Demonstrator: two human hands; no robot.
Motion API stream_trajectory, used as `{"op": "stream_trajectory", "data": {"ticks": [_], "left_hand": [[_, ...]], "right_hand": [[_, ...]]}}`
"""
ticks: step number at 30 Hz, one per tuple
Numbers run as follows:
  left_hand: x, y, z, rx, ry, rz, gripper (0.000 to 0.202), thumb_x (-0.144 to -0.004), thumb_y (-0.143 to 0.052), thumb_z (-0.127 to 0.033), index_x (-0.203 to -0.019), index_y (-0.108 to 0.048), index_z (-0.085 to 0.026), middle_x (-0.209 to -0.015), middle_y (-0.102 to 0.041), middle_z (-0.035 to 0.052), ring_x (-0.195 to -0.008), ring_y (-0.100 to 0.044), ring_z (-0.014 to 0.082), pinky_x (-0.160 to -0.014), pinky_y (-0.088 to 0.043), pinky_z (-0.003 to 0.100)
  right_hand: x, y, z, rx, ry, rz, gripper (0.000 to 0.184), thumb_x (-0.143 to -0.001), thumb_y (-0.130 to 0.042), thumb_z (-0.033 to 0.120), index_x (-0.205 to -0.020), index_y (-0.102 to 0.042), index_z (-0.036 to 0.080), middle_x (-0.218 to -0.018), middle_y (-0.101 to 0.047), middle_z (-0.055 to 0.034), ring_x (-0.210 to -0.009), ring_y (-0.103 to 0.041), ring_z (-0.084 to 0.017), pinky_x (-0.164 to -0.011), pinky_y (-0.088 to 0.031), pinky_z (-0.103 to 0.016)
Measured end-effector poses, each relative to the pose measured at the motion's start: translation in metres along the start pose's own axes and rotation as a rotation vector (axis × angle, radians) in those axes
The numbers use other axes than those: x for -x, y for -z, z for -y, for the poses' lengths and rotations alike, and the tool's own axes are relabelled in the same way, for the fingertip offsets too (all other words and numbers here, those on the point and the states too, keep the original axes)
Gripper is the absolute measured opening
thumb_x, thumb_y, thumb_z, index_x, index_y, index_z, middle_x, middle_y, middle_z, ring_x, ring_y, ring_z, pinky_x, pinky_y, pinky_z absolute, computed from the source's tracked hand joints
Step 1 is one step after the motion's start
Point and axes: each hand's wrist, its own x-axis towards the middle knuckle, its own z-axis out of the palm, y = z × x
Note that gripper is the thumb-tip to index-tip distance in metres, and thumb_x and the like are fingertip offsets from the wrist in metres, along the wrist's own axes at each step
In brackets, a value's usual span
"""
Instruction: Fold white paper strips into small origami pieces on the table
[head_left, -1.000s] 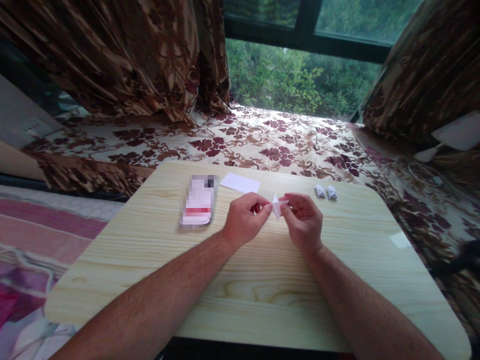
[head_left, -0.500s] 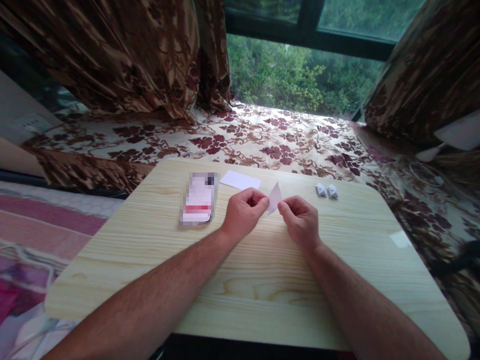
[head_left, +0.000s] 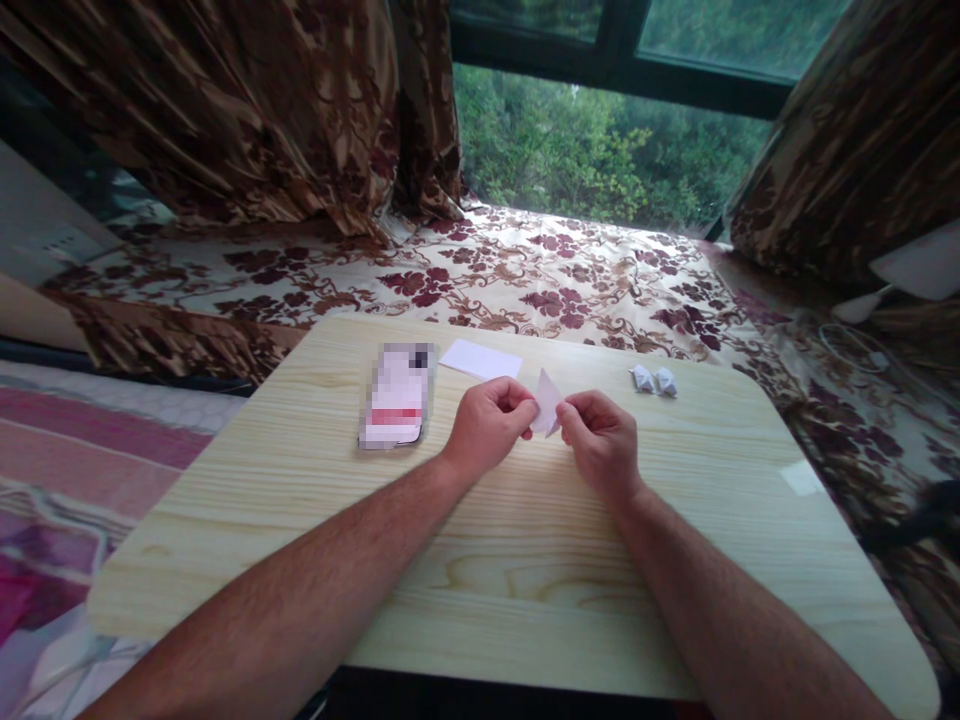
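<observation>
A small piece of folded white paper (head_left: pixel 547 402), pointed at its top, is held up between my two hands above the table. My left hand (head_left: pixel 491 425) pinches its left edge between thumb and fingers. On the other side, my right hand (head_left: pixel 602 435) grips the right edge with thumb and forefinger. Just beyond my left hand lies a flat white sheet of paper (head_left: pixel 480 360). Two small folded paper pieces (head_left: pixel 654 382) sit side by side at the far right of my right hand.
A phone (head_left: pixel 396 396), partly blurred out, lies left of my hands on the light wooden table (head_left: pixel 480 560). A small pale patch (head_left: pixel 800 479) shows near the right edge. Beyond the table is a flower-patterned cloth (head_left: pixel 555 275) under a window, with curtains (head_left: pixel 300 110) hanging beside it.
The folded paper has turned between my fingers; its tip now leans left instead of right. Both hands stay in nearly the same place.
</observation>
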Motion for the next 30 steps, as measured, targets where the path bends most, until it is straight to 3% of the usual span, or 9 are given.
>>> {"op": "stream_trajectory", "data": {"ticks": [18, 30], "left_hand": [[0.0029, 0.0003, 0.0019, -0.131, -0.092, -0.048, 0.011, -0.075, -0.064, -0.024, -0.067, -0.061, -0.016, -0.056, -0.058, -0.0032, -0.05, -0.049, 0.0091, -0.048, -0.037, 0.021], [0.004, -0.0003, 0.0048, -0.163, -0.122, -0.039, 0.012, -0.077, -0.064, -0.027, -0.073, -0.065, -0.016, -0.062, -0.062, -0.0012, -0.055, -0.053, 0.0103, -0.051, -0.04, 0.021]], "right_hand": [[0.0033, 0.0011, -0.002, -0.015, 0.033, 0.016, 0.012, -0.083, -0.067, 0.028, -0.078, -0.064, 0.018, -0.062, -0.059, 0.002, -0.051, -0.049, -0.01, -0.047, -0.038, -0.023], [0.0008, 0.0014, -0.001, 0.035, 0.037, -0.023, 0.014, -0.081, -0.067, 0.027, -0.071, -0.063, 0.018, -0.06, -0.057, 0.0024, -0.051, -0.046, -0.01, -0.048, -0.036, -0.024]]}}
